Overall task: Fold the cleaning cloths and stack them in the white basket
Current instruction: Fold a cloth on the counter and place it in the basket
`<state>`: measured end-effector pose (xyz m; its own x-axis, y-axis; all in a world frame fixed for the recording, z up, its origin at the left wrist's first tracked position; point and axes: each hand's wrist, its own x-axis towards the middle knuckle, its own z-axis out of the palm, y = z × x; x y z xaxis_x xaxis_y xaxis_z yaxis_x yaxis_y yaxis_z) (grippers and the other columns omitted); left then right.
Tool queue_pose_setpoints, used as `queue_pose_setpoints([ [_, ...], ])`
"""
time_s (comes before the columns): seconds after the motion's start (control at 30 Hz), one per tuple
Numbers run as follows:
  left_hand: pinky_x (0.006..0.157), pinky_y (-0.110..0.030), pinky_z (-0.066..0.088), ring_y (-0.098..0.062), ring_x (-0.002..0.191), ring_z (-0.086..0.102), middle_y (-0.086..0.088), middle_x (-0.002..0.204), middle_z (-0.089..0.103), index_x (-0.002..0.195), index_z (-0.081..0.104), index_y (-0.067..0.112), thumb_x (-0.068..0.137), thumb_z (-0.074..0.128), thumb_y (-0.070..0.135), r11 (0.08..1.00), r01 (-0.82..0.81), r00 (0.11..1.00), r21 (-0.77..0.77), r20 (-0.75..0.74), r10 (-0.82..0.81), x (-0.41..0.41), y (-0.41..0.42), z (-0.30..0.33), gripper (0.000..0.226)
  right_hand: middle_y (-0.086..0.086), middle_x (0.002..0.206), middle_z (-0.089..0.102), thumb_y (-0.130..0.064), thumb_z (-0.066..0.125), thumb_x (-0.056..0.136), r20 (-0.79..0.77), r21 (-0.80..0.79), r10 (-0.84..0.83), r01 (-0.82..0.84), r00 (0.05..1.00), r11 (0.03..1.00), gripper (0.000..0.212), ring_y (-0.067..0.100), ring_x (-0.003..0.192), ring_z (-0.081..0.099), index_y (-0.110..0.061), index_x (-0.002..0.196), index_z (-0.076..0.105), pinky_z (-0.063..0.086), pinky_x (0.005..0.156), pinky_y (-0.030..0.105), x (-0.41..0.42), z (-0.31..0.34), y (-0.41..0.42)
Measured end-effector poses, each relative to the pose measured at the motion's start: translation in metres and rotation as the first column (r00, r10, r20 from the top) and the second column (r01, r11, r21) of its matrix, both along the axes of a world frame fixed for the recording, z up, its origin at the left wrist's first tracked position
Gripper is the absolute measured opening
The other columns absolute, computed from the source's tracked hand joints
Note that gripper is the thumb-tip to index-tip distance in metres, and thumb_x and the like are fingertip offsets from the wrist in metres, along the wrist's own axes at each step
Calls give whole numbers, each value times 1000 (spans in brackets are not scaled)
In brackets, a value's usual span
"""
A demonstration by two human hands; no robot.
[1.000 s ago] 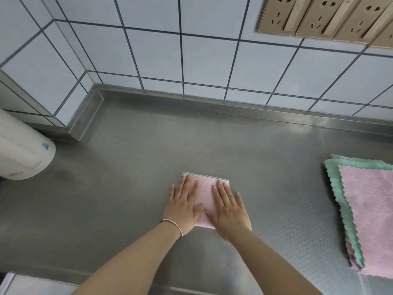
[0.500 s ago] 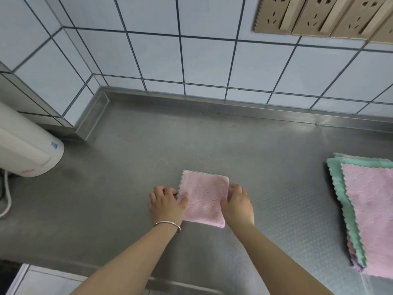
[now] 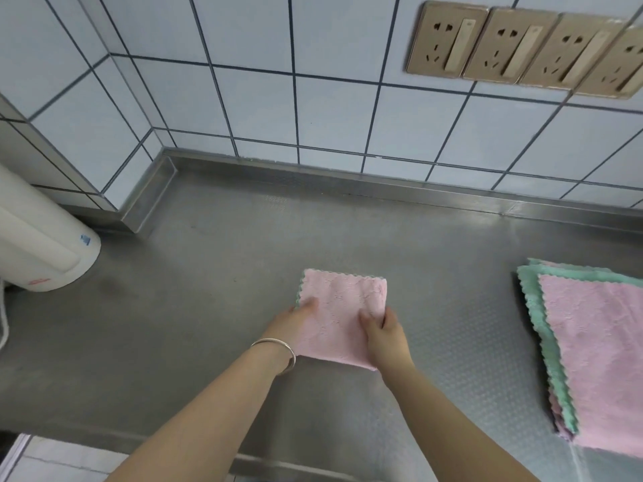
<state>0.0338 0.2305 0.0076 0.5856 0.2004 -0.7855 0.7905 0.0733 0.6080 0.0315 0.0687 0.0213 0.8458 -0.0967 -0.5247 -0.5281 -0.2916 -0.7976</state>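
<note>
A folded pink cloth (image 3: 342,307) with a scalloped green edge is held just above the steel counter (image 3: 208,307) near its middle. My left hand (image 3: 292,321) grips its left side with the thumb on top. My right hand (image 3: 382,333) grips its right side, fingers curled under the edge. At the right edge of the view lies a flat pile of unfolded cloths (image 3: 598,356), pink on top and green beneath. No white basket is in view.
A white rounded appliance (image 3: 38,238) stands at the far left of the counter, with a cord beside it. Tiled walls close the back and left. Several beige wall sockets (image 3: 522,46) sit at the upper right. The counter's front edge runs along the bottom.
Both hands went from pressing flat on the folded cloth to gripping its two sides, and the cloth's near edge has come up off the counter.
</note>
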Motion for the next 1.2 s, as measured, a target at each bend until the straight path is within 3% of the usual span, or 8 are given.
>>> queue_pose_setpoints([
  [0.07,98,-34,44,-22,106,60,-5,116,63,112,59,16,67,60,60,994,18,999,-110,33,-15,1,5,5,63,3,93,55,-28,52,91,44,17,-77,76,996,997,23,17,83,51,-7,100,51,40,68,29,-6,7,6],
  [0.2,74,-29,40,-23,91,54,-5,94,58,94,55,16,80,38,61,939,249,933,239,201,-299,3,14,18,50,3,82,47,-24,54,91,113,40,-200,196,973,980,24,15,72,44,-1,93,50,37,62,26,-16,15,18],
  [0.43,60,-31,30,-22,63,43,6,58,44,61,41,24,95,43,34,737,436,602,516,441,-666,-5,56,37,36,-4,85,62,-38,64,81,106,160,-476,457,873,875,27,12,77,57,-13,92,62,46,68,25,-61,33,64],
  [0.53,56,-31,31,-15,54,39,5,54,38,58,35,24,96,45,29,660,526,454,536,479,-751,-25,72,49,39,-3,88,69,-39,58,88,42,234,-632,607,774,759,20,17,83,64,-21,84,66,51,79,34,-100,46,90],
  [0.7,59,-32,30,-22,61,42,5,56,44,61,40,23,95,45,28,602,598,306,529,543,-782,-62,73,58,35,-2,67,55,-31,51,92,234,47,-766,780,599,624,30,14,64,50,-10,72,55,38,55,22,-164,62,123],
  [0.83,57,-26,25,-21,62,47,9,60,50,72,49,13,96,42,26,536,653,151,535,601,-785,-115,53,65,29,2,76,63,-26,50,93,341,54,-854,899,393,435,24,14,69,54,-6,82,59,42,61,23,-231,67,134],
  [1.07,63,-25,29,-29,84,60,-9,87,65,87,56,7,97,39,25,317,787,-150,530,663,-734,-240,36,79,27,-7,76,63,-19,47,96,460,91,-886,990,55,109,21,7,69,56,-24,79,58,44,57,14,-371,73,164],
  [1.2,52,-18,34,-17,68,56,10,72,58,89,56,14,97,36,29,130,848,-310,515,679,-666,-332,51,88,27,-1,78,65,-21,49,95,477,75,-869,991,-130,-108,17,17,72,59,-18,84,61,50,63,26,-467,72,205],
])
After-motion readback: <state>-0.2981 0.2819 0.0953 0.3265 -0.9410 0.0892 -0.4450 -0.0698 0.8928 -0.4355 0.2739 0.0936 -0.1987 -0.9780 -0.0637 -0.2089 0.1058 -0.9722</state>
